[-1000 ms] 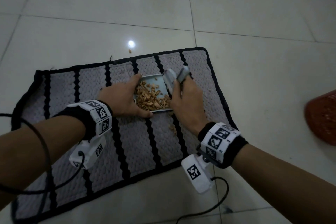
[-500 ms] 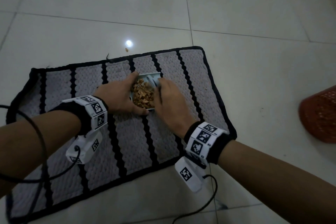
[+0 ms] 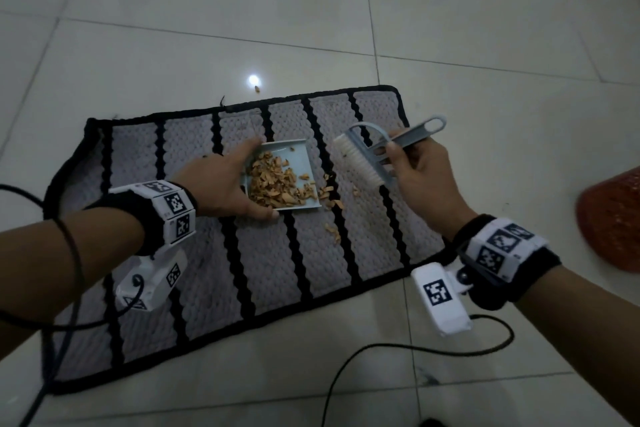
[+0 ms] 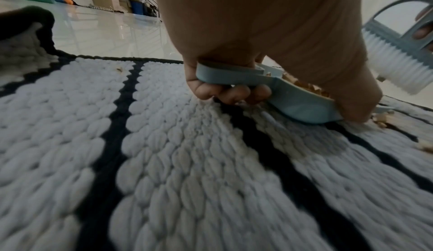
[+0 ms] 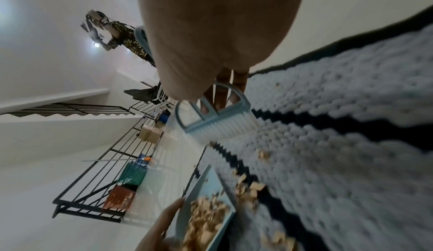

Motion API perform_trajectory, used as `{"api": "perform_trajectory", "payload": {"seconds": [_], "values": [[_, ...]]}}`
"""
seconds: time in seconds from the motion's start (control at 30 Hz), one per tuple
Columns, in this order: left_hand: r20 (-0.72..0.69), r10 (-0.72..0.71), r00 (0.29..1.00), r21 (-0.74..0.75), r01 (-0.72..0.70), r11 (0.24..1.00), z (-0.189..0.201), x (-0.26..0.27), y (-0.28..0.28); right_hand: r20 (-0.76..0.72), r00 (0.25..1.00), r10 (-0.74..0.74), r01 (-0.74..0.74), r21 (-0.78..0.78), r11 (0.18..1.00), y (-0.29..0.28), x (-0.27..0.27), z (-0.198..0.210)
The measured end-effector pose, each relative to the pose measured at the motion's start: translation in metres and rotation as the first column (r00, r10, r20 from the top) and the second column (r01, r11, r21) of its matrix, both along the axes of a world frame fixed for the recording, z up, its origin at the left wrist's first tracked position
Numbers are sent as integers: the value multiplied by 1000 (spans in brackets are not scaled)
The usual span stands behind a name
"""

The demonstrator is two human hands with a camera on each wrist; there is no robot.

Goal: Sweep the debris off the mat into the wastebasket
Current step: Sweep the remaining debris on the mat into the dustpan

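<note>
A grey mat point(image 3: 263, 267) with black stripes lies on the tiled floor. My left hand point(image 3: 221, 191) grips the handle of a pale blue dustpan point(image 3: 298, 156) resting on the mat; the left wrist view shows the fingers curled under the dustpan handle point(image 4: 229, 73). Tan debris point(image 3: 277, 184) fills the pan. A few scraps point(image 3: 334, 204) lie on the mat just right of the pan's lip. My right hand point(image 3: 419, 170) holds a grey brush point(image 3: 367, 156) with white bristles, lifted above the mat to the right of the pan. The red wastebasket point(image 3: 613, 222) stands at the right edge.
One scrap point(image 3: 257, 89) lies on the floor beyond the mat's far edge. Black cables point(image 3: 398, 350) trail over the tiles near me. In the right wrist view, a black railing point(image 5: 100, 162) and boxes stand far off.
My right hand has lifted the brush off the pan and swung it out to the right. The pan, covered before, is now in plain sight. The left hand has stayed on the pan.
</note>
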State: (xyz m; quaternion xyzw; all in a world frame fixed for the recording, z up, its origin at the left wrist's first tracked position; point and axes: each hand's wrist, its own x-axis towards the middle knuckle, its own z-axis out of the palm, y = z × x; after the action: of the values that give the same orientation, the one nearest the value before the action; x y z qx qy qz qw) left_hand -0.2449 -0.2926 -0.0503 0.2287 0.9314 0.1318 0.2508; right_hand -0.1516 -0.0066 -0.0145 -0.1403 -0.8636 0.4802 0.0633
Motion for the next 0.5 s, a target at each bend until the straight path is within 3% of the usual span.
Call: {"api": "perform_trajectory", "payload": {"seconds": [0.1, 0.23, 0.4, 0.5], "values": [[13, 51, 999, 13, -51, 999, 0, 12, -5, 134, 974, 185, -196, 74, 978, 17, 5, 11], [37, 107, 994, 71, -109, 992, 0, 42, -16, 322, 846, 426, -499, 194, 845, 9, 16, 18], [27, 189, 982, 69, -190, 979, 0, 79, -20, 254, 899, 356, -424, 304, 853, 1, 12, 17], [57, 211, 976, 68, -215, 974, -1, 100, -22, 315, 827, 466, -542, 224, 810, -3, 13, 19]]}}
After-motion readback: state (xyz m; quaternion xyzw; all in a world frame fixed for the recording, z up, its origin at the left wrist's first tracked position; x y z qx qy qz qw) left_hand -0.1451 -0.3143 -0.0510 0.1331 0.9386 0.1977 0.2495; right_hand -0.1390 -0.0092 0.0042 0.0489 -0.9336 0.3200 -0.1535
